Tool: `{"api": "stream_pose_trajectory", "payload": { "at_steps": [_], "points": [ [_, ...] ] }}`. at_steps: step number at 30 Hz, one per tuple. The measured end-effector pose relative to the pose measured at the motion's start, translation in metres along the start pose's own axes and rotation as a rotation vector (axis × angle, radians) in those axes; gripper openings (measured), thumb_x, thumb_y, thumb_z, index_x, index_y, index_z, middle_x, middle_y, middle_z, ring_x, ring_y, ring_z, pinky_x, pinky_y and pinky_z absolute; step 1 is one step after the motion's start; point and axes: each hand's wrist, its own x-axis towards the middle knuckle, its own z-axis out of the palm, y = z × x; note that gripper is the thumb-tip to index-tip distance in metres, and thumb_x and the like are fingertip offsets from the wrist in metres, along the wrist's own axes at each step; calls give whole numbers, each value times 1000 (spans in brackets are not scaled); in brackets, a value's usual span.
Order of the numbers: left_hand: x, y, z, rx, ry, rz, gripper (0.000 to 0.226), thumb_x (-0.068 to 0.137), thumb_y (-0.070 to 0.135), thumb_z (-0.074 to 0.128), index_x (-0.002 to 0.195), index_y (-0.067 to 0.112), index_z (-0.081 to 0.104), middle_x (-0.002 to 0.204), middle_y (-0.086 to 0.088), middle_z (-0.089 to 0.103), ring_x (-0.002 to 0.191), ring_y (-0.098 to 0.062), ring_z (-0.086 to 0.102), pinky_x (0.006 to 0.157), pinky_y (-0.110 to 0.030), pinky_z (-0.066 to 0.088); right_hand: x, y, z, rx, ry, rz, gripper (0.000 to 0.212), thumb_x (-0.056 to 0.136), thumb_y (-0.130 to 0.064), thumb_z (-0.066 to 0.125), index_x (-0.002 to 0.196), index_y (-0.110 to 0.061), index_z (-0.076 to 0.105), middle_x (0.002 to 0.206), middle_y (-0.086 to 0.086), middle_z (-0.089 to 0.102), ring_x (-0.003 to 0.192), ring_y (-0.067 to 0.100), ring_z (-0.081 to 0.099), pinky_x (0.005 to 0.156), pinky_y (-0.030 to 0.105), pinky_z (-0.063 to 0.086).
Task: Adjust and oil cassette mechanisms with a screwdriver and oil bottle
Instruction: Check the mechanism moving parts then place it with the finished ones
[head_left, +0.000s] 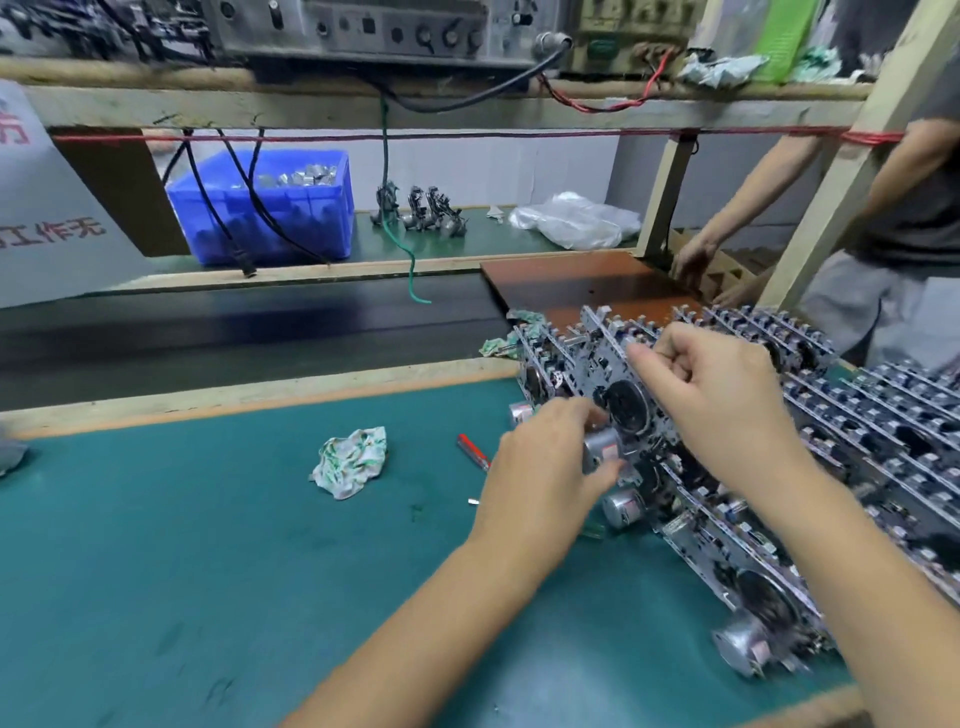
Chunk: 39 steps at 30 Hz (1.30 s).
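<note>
Several metal cassette mechanisms (737, 525) lean in rows at the right of the green mat (208, 545). My left hand (540, 467) grips the silver motor (602, 449) of the front mechanism. Over the top edge of that same mechanism, my right hand (711, 395) has its fingers curled and pinched; I cannot tell whether it holds anything. A red-handled screwdriver (472, 451) lies on the mat just left of my left hand. No oil bottle shows.
A crumpled patterned rag (350, 461) lies mid-mat. A black conveyor belt (234, 332) runs behind the mat. A blue bin (265, 208) and loose mechanisms (421, 213) sit on the far shelf. Another person (883, 234) stands at the right, hands near a brown board (571, 286).
</note>
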Motion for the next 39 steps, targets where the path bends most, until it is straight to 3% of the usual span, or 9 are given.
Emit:
{"api": "stream_pose_trajectory", "payload": {
  "at_steps": [3, 10, 15, 19, 22, 26, 31, 39],
  "points": [
    [1, -2, 10, 46, -11, -46, 23, 88, 25, 61, 111, 19, 60, 108, 4, 63, 89, -19, 60, 85, -37, 43, -2, 6, 8, -35, 13, 39, 45, 93, -25, 57, 54, -15, 37, 45, -2, 37, 46, 14, 34, 51, 16, 29],
    [-2, -13, 26, 203, -75, -74, 24, 95, 27, 47, 112, 15, 59, 111, -3, 63, 99, -26, 58, 85, -37, 42, -3, 16, 25, -84, -44, 96, 45, 94, -29, 55, 54, -17, 36, 44, -7, 36, 44, 9, 34, 51, 13, 32],
    [-7, -22, 30, 245, -115, -140, 19, 93, 25, 46, 104, 16, 59, 105, -4, 64, 98, -28, 58, 79, -36, 41, -4, 17, 44, -195, -189, 127, 42, 97, -31, 49, 59, -15, 40, 50, -3, 42, 47, 12, 37, 48, 24, 29],
    [-11, -26, 31, 260, -119, -158, 17, 89, 22, 47, 100, 14, 57, 103, -5, 65, 94, -30, 58, 78, -38, 43, -8, 11, 49, -272, -212, 100, 43, 98, -31, 46, 59, -17, 32, 51, -4, 39, 48, 11, 35, 46, 25, 22],
    [-15, -31, 30, 232, -107, -157, 18, 88, 22, 50, 102, 14, 58, 104, -3, 66, 94, -28, 58, 78, -37, 43, -12, 6, 52, -294, -228, 137, 42, 99, -34, 44, 61, -19, 30, 56, -3, 41, 55, 21, 39, 53, 35, 26],
    [-26, -36, 26, 180, -134, -147, 20, 88, 25, 53, 105, 15, 59, 104, 1, 65, 94, -24, 59, 80, -38, 44, -23, 3, 56, -285, -232, 178, 36, 98, -37, 43, 69, -17, 36, 71, 6, 57, 68, 27, 43, 62, 36, 34],
    [-43, -45, 18, 181, -91, -136, 24, 91, 28, 53, 112, 21, 60, 109, 7, 63, 92, -18, 59, 80, -31, 43, -28, -2, 66, -239, -278, 146, 43, 98, -37, 44, 61, -21, 28, 56, -6, 37, 63, 25, 38, 60, 37, 22],
    [-44, -47, 0, 256, -50, -170, 23, 88, 33, 54, 108, 23, 60, 104, 6, 62, 95, -19, 58, 78, -31, 42, -17, -5, 76, -62, -327, 134, 43, 94, -34, 52, 58, -15, 39, 51, -2, 42, 54, 18, 40, 52, 29, 26]
  ]
}}
